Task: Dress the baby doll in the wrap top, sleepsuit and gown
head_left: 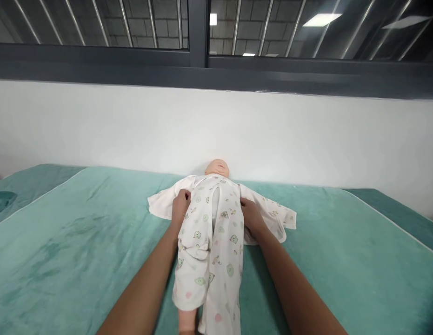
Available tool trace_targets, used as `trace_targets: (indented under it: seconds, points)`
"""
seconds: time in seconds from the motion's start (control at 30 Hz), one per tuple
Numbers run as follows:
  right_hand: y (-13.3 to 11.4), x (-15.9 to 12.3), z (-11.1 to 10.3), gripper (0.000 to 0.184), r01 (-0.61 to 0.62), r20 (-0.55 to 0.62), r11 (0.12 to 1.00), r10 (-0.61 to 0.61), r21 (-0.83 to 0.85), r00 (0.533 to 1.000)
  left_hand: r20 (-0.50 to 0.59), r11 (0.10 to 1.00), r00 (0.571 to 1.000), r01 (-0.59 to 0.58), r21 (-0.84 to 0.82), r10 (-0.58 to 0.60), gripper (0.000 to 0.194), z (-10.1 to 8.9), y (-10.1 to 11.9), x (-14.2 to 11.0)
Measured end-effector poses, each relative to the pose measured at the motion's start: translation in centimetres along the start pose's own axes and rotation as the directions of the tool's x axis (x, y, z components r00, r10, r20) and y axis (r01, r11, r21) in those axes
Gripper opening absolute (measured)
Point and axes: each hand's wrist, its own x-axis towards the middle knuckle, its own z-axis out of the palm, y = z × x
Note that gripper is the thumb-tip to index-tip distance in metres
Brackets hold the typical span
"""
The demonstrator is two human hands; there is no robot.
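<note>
A baby doll (216,167) lies on its back on the green cover, its head toward the wall. White printed trousers (226,237) cover its legs and reach up over the torso; one foot shows below the cuff on the left, while the other leg's end is hidden in the cloth. Beneath them a white printed top (272,211) spreads out to both sides. My left hand (181,204) is closed on the left edge of the trousers near the waist. Opposite it, my right hand (251,215) grips the right edge, its fingertips partly hidden by the cloth.
The soft green cover (80,242) spreads widely on both sides. A white wall (216,125) rises right behind the doll's head. Above it runs a dark window frame (216,77) with metal bars (237,28). A round green thing (3,202) is at the far left edge.
</note>
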Motion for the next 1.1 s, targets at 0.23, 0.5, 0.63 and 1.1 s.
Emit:
trace_targets:
  seconds: [0.23, 0.5, 0.63, 1.1]
  points:
    - [-2.2, -3.7, -0.1, 0.024, 0.106, -0.296, 0.97, -0.17, -0.219, 0.94, -0.071, 0.998, 0.997, -0.046, -0.045, 0.042, 0.011, -1.8, -0.2, -3.0]
    - [-10.1, -16.6, 0.9, 0.002, 0.584, 0.385, 0.733, -0.456, -0.349, 0.802, 0.1, 0.982, 0.987, -0.107, -0.152, 0.124, 0.012, -7.4, -1.9, -15.2]
    - [-11.4, -19.6, 2.9, 0.008, 0.496, 0.433, 0.605, -0.262, -0.622, 0.862, 0.265, 0.951, 0.919, -0.25, -0.18, 0.292, 0.026, -9.3, -3.3, -20.3]
    - [-12.1, -20.5, 5.9, 0.011, 0.466, 0.399, 0.635, -0.259, -0.615, 0.88, 0.127, 0.901, 0.9, -0.39, -0.191, 0.416, 0.01, -10.9, -3.9, -22.4]
